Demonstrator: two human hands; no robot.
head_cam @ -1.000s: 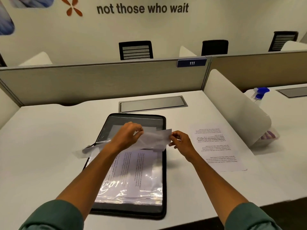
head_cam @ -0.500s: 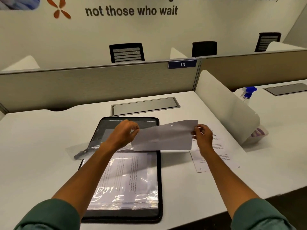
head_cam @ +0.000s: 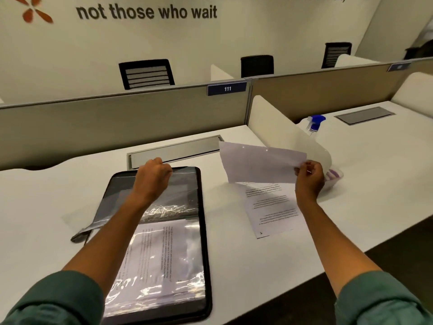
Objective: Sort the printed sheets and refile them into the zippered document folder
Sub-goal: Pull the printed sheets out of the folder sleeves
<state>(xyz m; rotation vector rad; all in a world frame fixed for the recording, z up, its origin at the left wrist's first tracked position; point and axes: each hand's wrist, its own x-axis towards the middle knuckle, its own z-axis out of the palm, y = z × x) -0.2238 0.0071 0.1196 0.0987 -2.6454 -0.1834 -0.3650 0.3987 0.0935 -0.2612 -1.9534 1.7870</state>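
A black zippered document folder (head_cam: 203, 207) lies open on the white desk (head_cam: 35, 207), near the front edge and left of the desk's middle. Its clear plastic sleeves (head_cam: 161, 261) shine with glare, and printed sheets show through them, the text running sideways. A grey flap or strap (head_cam: 93, 225) trails off the folder's left edge onto the desk; what it is cannot be told from this angle.

The left hand (head_cam: 153, 175) sits over the folder's far edge with its fingers curled down and closed; it seems to pinch the top of a clear sleeve (head_cam: 178, 191), though the fingertips are hidden behind the knuckles.

To the right, a loose printed sheet of white paper (head_cam: 273, 207) lies flat on the desk, just beside the folder's right edge, its lines of text upside down to the viewer. Above it, clear of the desk, the right hand (head_cam: 309, 175) holds a second white sheet (head_cam: 260, 161) by its right edge, thumb and fingers pressed together in a pinch. This sheet hangs slightly bowed, blank side towards the camera, with two small punched holes along its upper edge.

Behind the right hand stands a white curved divider panel (head_cam: 276, 127), and past it a spray bottle with a blue trigger head (head_cam: 315, 123) on the neighbouring desk.
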